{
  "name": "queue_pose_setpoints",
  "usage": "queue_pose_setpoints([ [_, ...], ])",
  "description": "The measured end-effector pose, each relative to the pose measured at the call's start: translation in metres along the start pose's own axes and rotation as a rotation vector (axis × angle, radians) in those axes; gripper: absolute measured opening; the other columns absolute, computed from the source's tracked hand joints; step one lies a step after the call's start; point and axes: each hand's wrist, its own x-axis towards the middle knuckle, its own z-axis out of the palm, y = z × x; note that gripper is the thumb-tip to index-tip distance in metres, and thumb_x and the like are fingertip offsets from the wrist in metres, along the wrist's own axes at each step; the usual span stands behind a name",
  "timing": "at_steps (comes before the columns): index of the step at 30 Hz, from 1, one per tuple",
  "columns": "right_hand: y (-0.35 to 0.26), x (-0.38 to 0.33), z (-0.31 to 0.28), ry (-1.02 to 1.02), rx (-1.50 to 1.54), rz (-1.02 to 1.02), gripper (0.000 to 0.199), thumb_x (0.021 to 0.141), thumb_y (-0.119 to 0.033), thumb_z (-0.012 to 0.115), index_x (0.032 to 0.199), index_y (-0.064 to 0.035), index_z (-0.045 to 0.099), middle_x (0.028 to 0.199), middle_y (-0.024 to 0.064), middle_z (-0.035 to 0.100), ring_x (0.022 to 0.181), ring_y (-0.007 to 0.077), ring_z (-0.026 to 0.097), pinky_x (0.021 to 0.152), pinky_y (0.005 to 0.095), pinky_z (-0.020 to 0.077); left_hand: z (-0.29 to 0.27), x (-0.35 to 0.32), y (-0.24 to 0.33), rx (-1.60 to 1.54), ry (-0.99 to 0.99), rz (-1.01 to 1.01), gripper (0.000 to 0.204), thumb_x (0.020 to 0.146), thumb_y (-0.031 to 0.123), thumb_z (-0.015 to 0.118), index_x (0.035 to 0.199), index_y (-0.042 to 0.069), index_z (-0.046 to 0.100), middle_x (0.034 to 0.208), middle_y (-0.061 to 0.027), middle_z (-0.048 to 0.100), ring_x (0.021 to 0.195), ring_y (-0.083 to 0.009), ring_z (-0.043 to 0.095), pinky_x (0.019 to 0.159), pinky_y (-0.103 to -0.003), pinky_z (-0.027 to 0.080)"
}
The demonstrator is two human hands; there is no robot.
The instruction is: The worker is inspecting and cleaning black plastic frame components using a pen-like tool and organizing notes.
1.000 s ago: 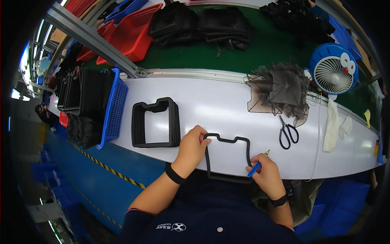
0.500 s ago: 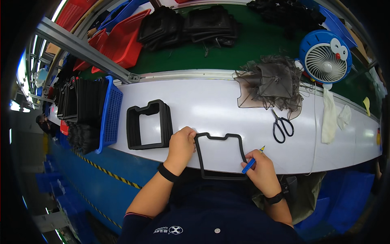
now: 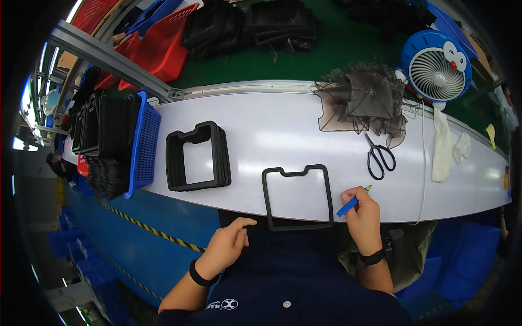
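A single black frame (image 3: 329, 195) with a notched upper edge lies at the near edge of the white table, its lower bar reaching past the edge. My left hand (image 3: 229, 244) is held off the table, left of the frame, empty, index finger stretched out and the others loosely curled. My right hand (image 3: 363, 214), right of the frame and apart from it, grips a slim blue pen-like tool (image 3: 347, 207) with a yellow end. Further left, a stack of similar black frames (image 3: 222, 163) stands on the table.
Black-handled scissors (image 3: 376, 162) lie near a pile of dark sheer mesh pieces (image 3: 364, 100). A blue fan (image 3: 435, 68) stands behind at right, its white cord crossing the table. At left a blue basket (image 3: 144, 146) holds black pieces. Red bins (image 3: 168, 51) sit beyond the metal rail.
My left hand has let go of the frame and drawn back toward me, left. The right hand has moved off the frame to the right, still with the blue tool. The frame now lies down.
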Motion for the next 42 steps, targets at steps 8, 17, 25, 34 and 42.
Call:
queue_pose_setpoints([
  [8, 0.002, 0.001, -0.014, 0.415, -0.484, -0.542, 0.014, 0.084, -0.007, 0.073, 0.096, -0.0059, 0.067, 0.099, 0.0125, 0.07, 0.108, 0.0328, 0.056, 0.094, 0.0381, 0.0429, -0.017, -0.007, -0.015, -0.048, -0.247, -0.111, 0.028, 0.095, -0.001, 0.056, 0.121, 0.004, 0.065, 0.096, -0.0083, 0.07, 0.071, -0.0119, 0.063, 0.069, -0.024, 0.053],
  [17, -0.008, -0.01, 0.02, 0.102, -0.299, -0.259, 0.029, 0.082, -0.016, 0.08, 0.101, -0.0008, 0.064, 0.078, 0.0148, 0.061, 0.07, 0.029, 0.061, 0.063, 0.0382, 0.0478, 0.024, 0.022, -0.018, -0.412, -0.272, -0.321, 0.03, 0.1, 0.022, 0.062, 0.118, -0.002, 0.067, 0.095, -0.0069, 0.073, 0.068, -0.0063, 0.057, 0.059, -0.021, 0.049],
  [25, -0.019, -0.013, 0.025, 0.038, 0.481, -0.245, 0.024, 0.08, 0.002, 0.074, 0.101, -0.0027, 0.064, 0.089, 0.0122, 0.066, 0.083, 0.0293, 0.066, 0.073, 0.0367, 0.0529, 0.013, 0.019, 0.004, -0.174, 0.133, 0.221, 0.013, 0.087, 0.004, 0.073, 0.098, 0.0, 0.067, 0.093, -0.0088, 0.067, 0.075, -0.0131, 0.063, 0.067, -0.025, 0.053],
  [34, -0.046, -0.001, 0.037, 0.103, -0.076, -1.195, 0.031, 0.07, 0.01, 0.079, 0.092, -0.008, 0.068, 0.111, 0.0112, 0.072, 0.1, 0.029, 0.065, 0.081, 0.0352, 0.0572, -0.019, 0.04, -0.008, 0.015, 0.739, 0.608, 0.024, 0.077, -0.016, 0.073, 0.093, 0.0, 0.064, 0.108, -0.0154, 0.068, 0.095, -0.0279, 0.069, 0.081, -0.031, 0.059],
  [42, -0.059, 0.003, 0.056, 0.084, -0.113, -1.247, 0.031, 0.071, 0.011, 0.079, 0.093, -0.0072, 0.067, 0.113, 0.011, 0.071, 0.103, 0.0293, 0.065, 0.084, 0.0352, 0.0562, -0.036, 0.035, -0.019, -0.034, 0.804, 0.586, 0.026, 0.079, -0.019, 0.069, 0.096, -0.001, 0.062, 0.113, -0.0175, 0.067, 0.098, -0.0272, 0.069, 0.082, -0.03, 0.06],
])
